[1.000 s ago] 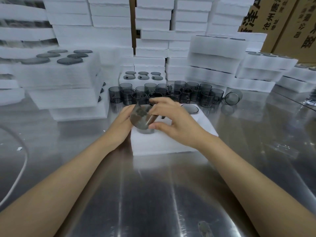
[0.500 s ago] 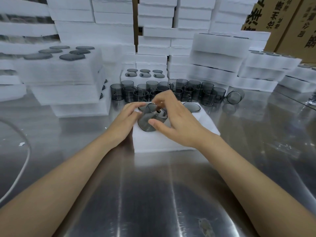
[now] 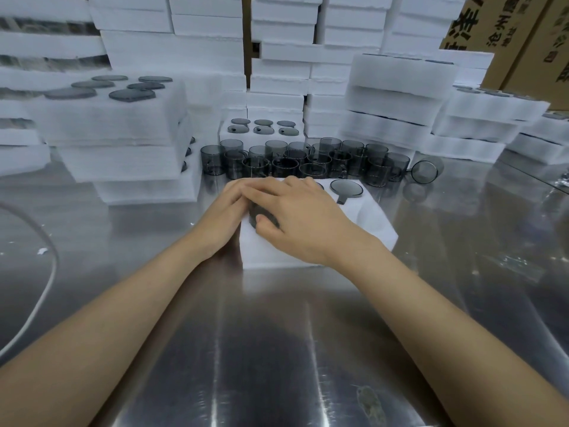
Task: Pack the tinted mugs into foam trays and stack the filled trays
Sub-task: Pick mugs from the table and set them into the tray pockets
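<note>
A person's right hand [image 3: 295,211] presses down on a tinted mug [image 3: 261,217] sitting in the near-left pocket of a white foam tray [image 3: 366,224] on a steel table [image 3: 277,349]. The fingers lie spread and almost flat across the top of the mug, and the thumb rests against its near edge. Only a dark sliver of the mug shows beneath the palm.

The left hand [image 3: 226,208] rests on the tray's left edge with its fingers stretched out straight. Their tips slip under the right hand, so it cannot be told whether they touch the mug.

A second mug [image 3: 346,188] sits sunk in the tray's far-right pocket, its handle in the slot cut towards the camera.

Just behind the tray stands a crowd of loose mugs [image 3: 295,161], upright and close together, and one more mug [image 3: 426,171] lies on its side at the right end of the row.

Filled trays are piled to the left [image 3: 107,124] and to the right [image 3: 397,87]. A small tray [image 3: 228,135] holding six mugs stands behind the loose ones. Cardboard boxes [image 3: 523,41] fill the top right corner. A white cable [image 3: 49,272] curves across the table at left.
</note>
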The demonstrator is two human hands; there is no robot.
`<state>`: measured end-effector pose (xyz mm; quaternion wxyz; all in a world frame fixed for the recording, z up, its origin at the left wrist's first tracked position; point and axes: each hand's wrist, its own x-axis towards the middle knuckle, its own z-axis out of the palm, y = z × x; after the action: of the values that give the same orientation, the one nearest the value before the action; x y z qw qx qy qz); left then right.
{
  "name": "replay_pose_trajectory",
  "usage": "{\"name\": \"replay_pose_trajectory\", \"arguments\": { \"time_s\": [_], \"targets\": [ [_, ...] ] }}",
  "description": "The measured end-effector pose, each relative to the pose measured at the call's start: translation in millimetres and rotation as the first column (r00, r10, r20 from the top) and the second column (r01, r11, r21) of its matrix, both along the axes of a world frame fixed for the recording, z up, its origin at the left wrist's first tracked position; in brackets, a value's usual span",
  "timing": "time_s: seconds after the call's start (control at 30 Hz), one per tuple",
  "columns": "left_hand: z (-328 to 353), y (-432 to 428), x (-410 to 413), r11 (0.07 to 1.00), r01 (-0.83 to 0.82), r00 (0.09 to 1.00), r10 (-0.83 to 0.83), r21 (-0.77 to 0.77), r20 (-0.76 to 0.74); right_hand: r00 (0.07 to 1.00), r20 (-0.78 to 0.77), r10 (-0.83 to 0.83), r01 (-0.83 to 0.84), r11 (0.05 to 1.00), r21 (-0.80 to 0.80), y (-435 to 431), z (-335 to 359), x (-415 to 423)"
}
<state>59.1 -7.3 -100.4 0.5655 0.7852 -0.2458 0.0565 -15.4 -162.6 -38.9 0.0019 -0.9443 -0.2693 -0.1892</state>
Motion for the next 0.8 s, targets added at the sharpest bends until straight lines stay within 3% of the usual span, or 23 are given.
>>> {"name": "replay_pose_trajectory", "arguments": {
  "time_s": [0.07,0.23,0.53,0.6,0.67,0.73,0.8],
  "targets": [
    [-0.1,0.4,0.3,1.000,-0.025,1.000,0.025,0.015,-0.005,1.000,-0.026,0.005,-0.006,0.999,-0.033,0.2,-5.4,0.1],
    [0.3,0.4,-2.3,0.997,-0.063,0.998,0.064,0.044,-0.023,0.940,-0.339,0.033,-0.047,0.998,-0.031,-11.5,-14.4,-6.5],
    [3.1,-1.5,-4.8,0.998,-0.064,0.995,0.065,0.021,-0.082,0.931,-0.365,0.009,0.002,1.000,0.030,-4.8,-16.0,-1.3],
    [4.9,-1.4,-6.9,0.999,-0.031,0.995,0.029,-0.016,-0.099,0.905,-0.423,0.040,0.027,0.988,0.152,-8.1,-10.9,3.0],
    [6.4,-1.5,-8.3,0.999,0.002,0.992,-0.007,-0.039,-0.125,0.884,-0.439,0.163,0.030,0.916,0.400,-21.4,-3.5,8.8],
    [8.0,-1.4,-8.7,1.000,0.021,0.987,-0.022,-0.012,-0.159,0.924,-0.323,0.205,0.055,0.764,0.643,-47.2,0.7,18.1],
    [9.3,-1.6,-9.3,1.000,0.029,0.982,-0.029,-0.003,-0.184,0.986,-0.160,0.047,0.100,0.600,0.793,-83.0,-0.3,33.2]
  ]
}}
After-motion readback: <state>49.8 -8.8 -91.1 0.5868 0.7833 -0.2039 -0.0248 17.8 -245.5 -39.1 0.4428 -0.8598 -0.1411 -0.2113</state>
